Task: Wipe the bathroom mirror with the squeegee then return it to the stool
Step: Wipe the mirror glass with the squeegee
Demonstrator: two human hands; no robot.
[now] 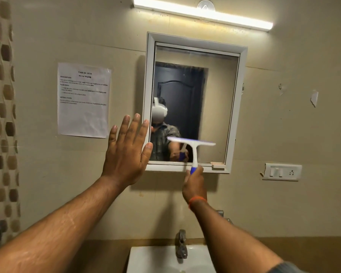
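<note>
One mirror (195,95), one squeegee (193,146), two hands (126,154).

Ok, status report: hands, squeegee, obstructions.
Left hand open, flat by mirror frame. Right hand grips squeegee handle, blade low on the glass. Nothing blocking.

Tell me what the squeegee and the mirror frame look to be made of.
Squeegee: likely moulded plastic, white head and stem with a blue grip; smooth, slightly glossy. Its blade edge is too blurred to judge. Mirror frame: white, matte, with stepped profile and mitred corners; painted wood or plastic, cannot tell which.
</note>
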